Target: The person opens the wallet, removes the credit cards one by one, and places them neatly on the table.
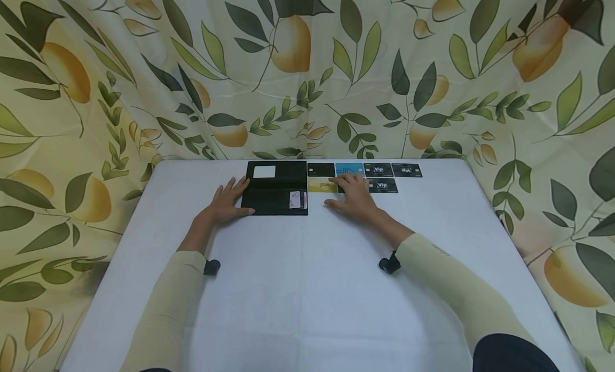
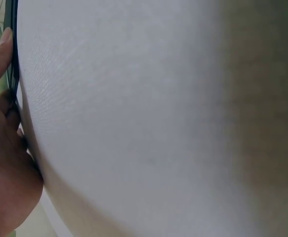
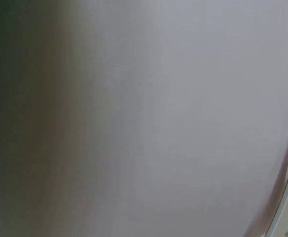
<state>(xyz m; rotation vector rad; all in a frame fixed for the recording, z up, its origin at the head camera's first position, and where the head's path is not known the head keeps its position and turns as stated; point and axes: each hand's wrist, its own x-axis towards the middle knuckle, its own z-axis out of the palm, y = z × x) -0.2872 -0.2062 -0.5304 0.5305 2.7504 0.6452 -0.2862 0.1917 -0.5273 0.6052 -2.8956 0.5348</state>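
Note:
A black wallet (image 1: pixel 271 204) lies spread flat near the table's far edge, a white card (image 1: pixel 264 172) in its upper half and a pinkish card (image 1: pixel 295 200) in its lower right pocket. My left hand (image 1: pixel 225 204) rests at its left side, fingers spread, thumb on the lower left corner. In the left wrist view the thumb (image 2: pixel 1 57) lies against the wallet's dark edge. Right of the wallet, my right hand (image 1: pixel 356 196) reaches over the lower row of cards. Its index fingertip touches a yellow card (image 1: pixel 319 186); the hand partly hides a dark card beside it.
Along the upper row sit a black card (image 1: pixel 321 169), a blue card (image 1: pixel 347 168) and two dark Vip cards (image 1: pixel 378 169). Another Vip card (image 1: pixel 385 186) lies below them. A white cloth (image 1: pixel 298 286) covers the table, and a fruit-patterned curtain (image 1: pixel 307 94) hangs behind.

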